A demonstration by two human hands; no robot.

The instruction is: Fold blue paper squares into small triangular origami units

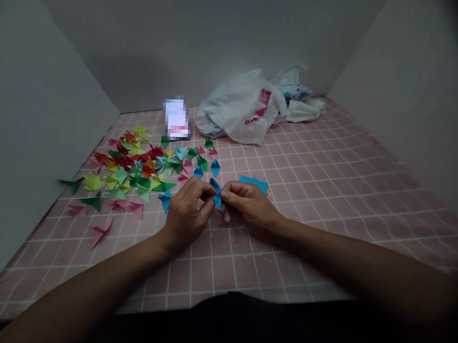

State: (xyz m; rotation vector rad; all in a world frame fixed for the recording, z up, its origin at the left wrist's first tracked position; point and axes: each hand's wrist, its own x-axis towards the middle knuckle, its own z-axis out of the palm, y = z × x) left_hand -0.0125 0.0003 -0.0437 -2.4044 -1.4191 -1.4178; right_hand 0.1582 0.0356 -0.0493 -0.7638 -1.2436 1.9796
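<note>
A person sits over a pink mat (pixel 326 196) printed with a white grid, both bare hands raised close together near its middle. The left hand (pixel 185 212) and the right hand (pixel 248 202) are clamped on a folded blue paper piece (pixel 216 193), pinching it from either side between their fingertips. The piece stands almost upright between them, its pointed ends showing above and below the fingers.

Just behind the right hand, partly hidden by it, lies a flat blue paper square (pixel 253 183), with a sliver of orange paper (pixel 268 194) at its edge. Just left of the left hand sits a finished blue paper shape (pixel 164 200), and two more blue ones (pixel 215 167) lie a little farther up the mat.

Spread over the left side of the mat is a loose heap of folded paper shapes (pixel 132 170) in red, yellow, green, pink, and orange. Beyond it stands a white object (pixel 176 118), too blurred to make out. To its right, a crumpled white plastic bag (pixel 235 111) slumps against the back of the mat. Grey walls (pixel 53 108) rise around the mat.
</note>
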